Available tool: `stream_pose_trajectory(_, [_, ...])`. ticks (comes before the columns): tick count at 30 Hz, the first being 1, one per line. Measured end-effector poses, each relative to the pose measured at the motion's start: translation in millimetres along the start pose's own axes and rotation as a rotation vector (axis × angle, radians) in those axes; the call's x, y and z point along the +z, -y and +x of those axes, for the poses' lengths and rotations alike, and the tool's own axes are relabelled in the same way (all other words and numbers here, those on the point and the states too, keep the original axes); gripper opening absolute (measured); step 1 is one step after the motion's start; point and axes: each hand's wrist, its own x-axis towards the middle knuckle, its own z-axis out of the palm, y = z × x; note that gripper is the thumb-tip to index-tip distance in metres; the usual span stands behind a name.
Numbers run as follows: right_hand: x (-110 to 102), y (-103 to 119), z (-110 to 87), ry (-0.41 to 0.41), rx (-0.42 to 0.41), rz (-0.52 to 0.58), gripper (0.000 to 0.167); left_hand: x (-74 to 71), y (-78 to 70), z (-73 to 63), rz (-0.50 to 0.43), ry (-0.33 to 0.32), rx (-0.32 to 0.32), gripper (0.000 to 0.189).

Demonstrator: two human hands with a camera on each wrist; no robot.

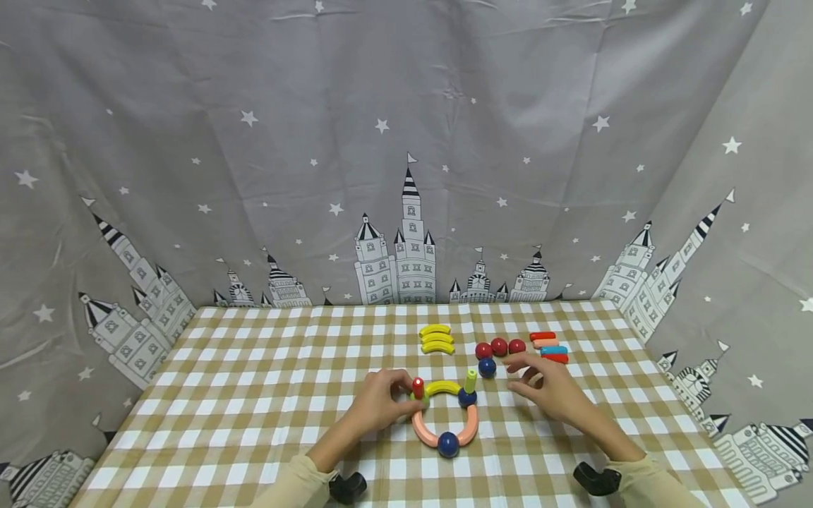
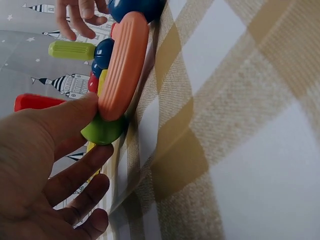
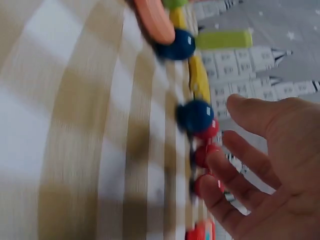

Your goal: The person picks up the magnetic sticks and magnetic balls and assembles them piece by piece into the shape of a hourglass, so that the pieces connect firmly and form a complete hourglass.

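Note:
A ring of curved rods and balls lies on the table. Its yellow curved rod (image 1: 442,386) is at the back and its salmon curved rods (image 1: 470,427) meet at a dark blue ball (image 1: 448,444) in front. At the ring's left, my left hand (image 1: 381,402) pinches a green ball (image 2: 103,131) between thumb and fingers. A red rod (image 1: 418,388) stands up from that ball. From another blue ball (image 1: 467,398) at the ring's right, a lime rod (image 1: 471,381) rises. My right hand (image 1: 552,388), fingers spread and holding nothing, hovers right of a loose blue ball (image 1: 487,367).
Behind the ring lie several yellow curved rods (image 1: 437,347). Red balls (image 1: 499,346) sit behind the loose blue ball. Farther right are short red, salmon and blue rods (image 1: 554,350). A checked cloth (image 1: 286,395) covers the table; a grey castle-print curtain (image 1: 305,176) hangs behind.

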Motion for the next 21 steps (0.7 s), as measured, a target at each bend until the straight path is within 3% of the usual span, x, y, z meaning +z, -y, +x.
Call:
stream_pose_trajectory(8, [-29,-33,-4.7,-0.163,-0.100,-0.111,0.040,-2.4,-1.9,-1.8,0.004,0.021,-0.011,0.021])
stream_pose_trajectory(21, [-37,-73,-2.1,-0.194,0.035,-0.183,0.040,-2.0,0.2,-1.2,-0.020,0.040,-0.036,0.022])
